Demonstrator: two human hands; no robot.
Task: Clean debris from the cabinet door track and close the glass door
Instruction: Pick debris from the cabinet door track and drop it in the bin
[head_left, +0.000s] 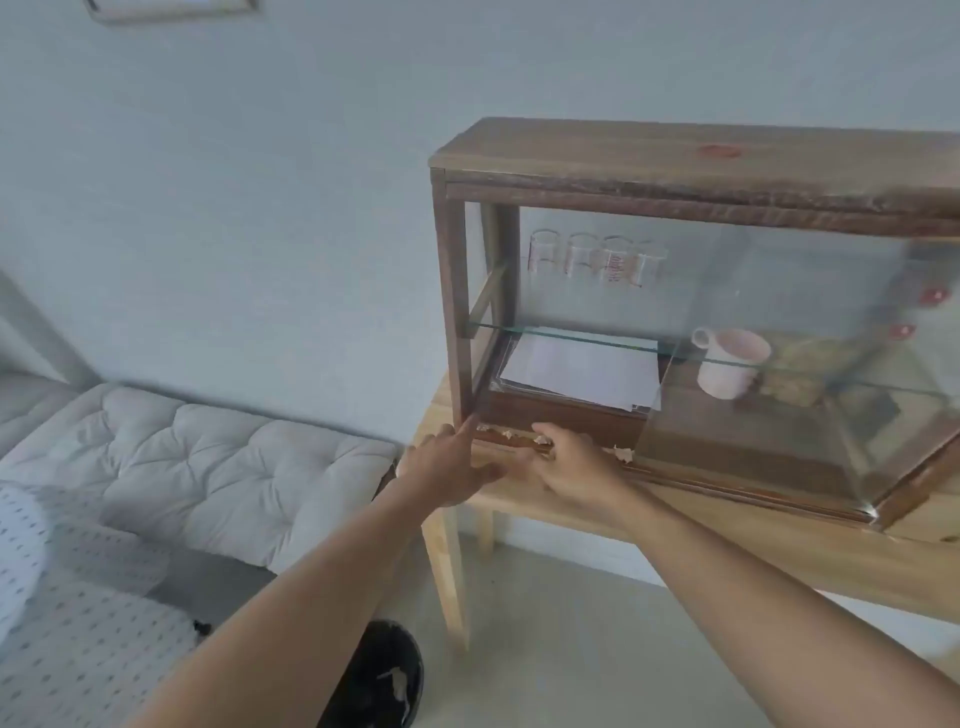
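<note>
A dark wooden cabinet (675, 161) with glass sides stands on a light wooden table (779, 551). Its sliding glass door (779, 374) sits to the right, leaving the left half open. Small pale debris bits (506, 433) lie in the bottom door track (675, 475), with another bit (623, 453) beside the door's edge. My left hand (449, 467) is at the track's left end, index finger stretched to the cabinet's corner post. My right hand (571, 462) rests on the track, fingertips pinching at a debris bit (542, 439); whether it holds the bit is unclear.
Inside the cabinet are several clear glasses (597, 257) on a glass shelf, a stack of white paper (582, 371) and a pink mug (730, 364). A tufted grey bench cushion (208, 457) is at left. A black bin (374, 675) stands on the floor beneath.
</note>
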